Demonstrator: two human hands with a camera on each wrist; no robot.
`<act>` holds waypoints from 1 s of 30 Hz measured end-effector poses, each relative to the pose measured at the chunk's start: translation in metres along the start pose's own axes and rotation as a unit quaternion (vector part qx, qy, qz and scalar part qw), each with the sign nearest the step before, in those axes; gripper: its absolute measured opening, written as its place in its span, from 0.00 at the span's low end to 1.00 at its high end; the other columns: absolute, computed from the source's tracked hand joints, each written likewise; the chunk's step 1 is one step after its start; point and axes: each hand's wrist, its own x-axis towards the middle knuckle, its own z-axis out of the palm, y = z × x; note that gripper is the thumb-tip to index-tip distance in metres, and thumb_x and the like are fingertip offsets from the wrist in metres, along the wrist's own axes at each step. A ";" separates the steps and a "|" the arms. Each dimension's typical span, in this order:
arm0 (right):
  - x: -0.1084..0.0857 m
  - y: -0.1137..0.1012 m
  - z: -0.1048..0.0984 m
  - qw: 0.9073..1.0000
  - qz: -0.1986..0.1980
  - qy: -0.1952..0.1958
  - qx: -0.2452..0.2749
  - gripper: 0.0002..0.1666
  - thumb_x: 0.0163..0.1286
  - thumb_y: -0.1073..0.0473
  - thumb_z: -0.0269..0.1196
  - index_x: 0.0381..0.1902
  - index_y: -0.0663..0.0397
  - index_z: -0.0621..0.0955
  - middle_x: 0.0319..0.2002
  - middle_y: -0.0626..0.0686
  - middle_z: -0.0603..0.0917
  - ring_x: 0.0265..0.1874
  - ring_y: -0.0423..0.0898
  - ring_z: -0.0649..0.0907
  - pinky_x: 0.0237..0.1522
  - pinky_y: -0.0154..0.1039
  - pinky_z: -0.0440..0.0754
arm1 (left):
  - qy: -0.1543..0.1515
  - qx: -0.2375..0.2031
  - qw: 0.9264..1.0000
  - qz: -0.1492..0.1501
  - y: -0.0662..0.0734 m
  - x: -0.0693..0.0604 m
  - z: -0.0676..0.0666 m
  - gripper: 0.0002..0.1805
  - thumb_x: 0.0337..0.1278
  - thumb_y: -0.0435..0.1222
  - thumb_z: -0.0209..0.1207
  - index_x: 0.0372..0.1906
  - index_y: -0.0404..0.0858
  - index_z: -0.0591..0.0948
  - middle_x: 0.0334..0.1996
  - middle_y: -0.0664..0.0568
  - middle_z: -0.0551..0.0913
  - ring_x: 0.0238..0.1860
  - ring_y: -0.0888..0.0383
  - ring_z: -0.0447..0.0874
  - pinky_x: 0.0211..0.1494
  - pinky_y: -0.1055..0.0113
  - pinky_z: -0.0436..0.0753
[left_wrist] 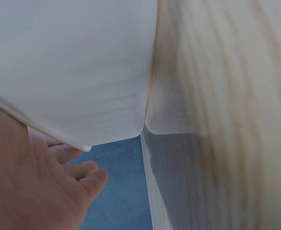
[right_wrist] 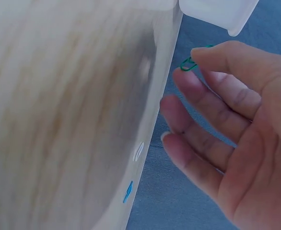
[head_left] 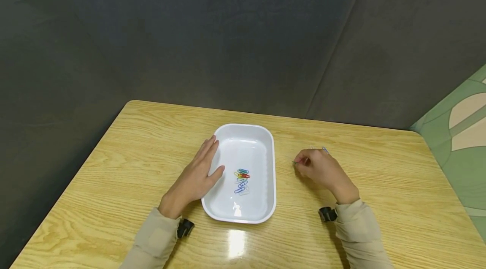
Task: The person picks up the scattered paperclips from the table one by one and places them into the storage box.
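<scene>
A white tray [head_left: 258,214] stands on the table with a small heap of colored paper clips [head_left: 242,181] on its floor, blue, yellow, red, green and white among them. My left hand [head_left: 197,176] rests along the tray's left rim, its fingers extended and the thumb over the inside. Right of the tray, my right hand [head_left: 319,169] pinches a green paper clip [right_wrist: 188,64] between thumb and index finger, just above the table. Beyond that hand lie a blue paper clip [head_left: 325,150] and a white paper clip [right_wrist: 138,151], the latter partly hidden in the head view.
The wooden table [head_left: 114,167] carries the tray near its middle. A dark grey partition [head_left: 228,49] rises behind the table's far edge. At the right is a green patterned surface [head_left: 455,134]. Both wrists bear black straps [head_left: 185,227].
</scene>
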 end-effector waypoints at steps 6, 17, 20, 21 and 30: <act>0.002 0.001 0.001 1.000 0.000 0.007 0.002 0.03 0.65 0.64 0.65 0.35 0.56 0.86 0.27 0.47 0.87 0.26 0.38 0.83 0.32 0.37 0.82 | -0.001 -0.003 1.000 -0.003 0.000 0.000 -0.001 0.41 0.72 0.48 0.50 0.80 0.38 0.48 0.81 0.48 0.43 0.81 0.46 0.40 0.81 0.49 0.50; 0.005 -0.001 0.003 0.999 -0.003 0.039 -0.010 0.08 0.65 0.65 0.62 0.39 0.57 0.86 0.34 0.52 0.87 0.30 0.43 0.83 0.30 0.38 0.81 | 0.000 -0.001 1.000 -0.005 0.000 0.001 -0.003 0.41 0.72 0.48 0.50 0.80 0.38 0.48 0.81 0.48 0.43 0.81 0.46 0.40 0.81 0.48 0.50; 0.006 -0.002 0.003 0.999 -0.006 0.043 -0.008 0.09 0.65 0.65 0.61 0.40 0.57 0.86 0.37 0.53 0.88 0.32 0.44 0.83 0.31 0.39 0.82 | 0.000 -0.001 1.000 -0.006 0.000 0.001 -0.004 0.41 0.72 0.48 0.50 0.80 0.38 0.48 0.81 0.48 0.43 0.82 0.46 0.40 0.81 0.49 0.50; 0.006 -0.003 0.003 0.999 -0.008 0.043 -0.007 0.09 0.66 0.65 0.60 0.40 0.57 0.86 0.38 0.53 0.88 0.32 0.44 0.83 0.31 0.38 0.82 | 0.000 -0.001 1.000 -0.006 0.000 0.001 -0.004 0.41 0.72 0.48 0.50 0.80 0.38 0.48 0.81 0.48 0.43 0.82 0.46 0.40 0.81 0.49 0.50; 0.006 -0.007 0.004 0.998 -0.037 0.058 -0.006 0.10 0.65 0.67 0.60 0.40 0.57 0.87 0.38 0.53 0.89 0.32 0.44 0.85 0.35 0.39 0.81 | -0.002 -0.008 1.000 -0.007 0.001 0.001 -0.001 0.40 0.72 0.48 0.50 0.80 0.39 0.49 0.82 0.49 0.43 0.82 0.47 0.40 0.81 0.48 0.50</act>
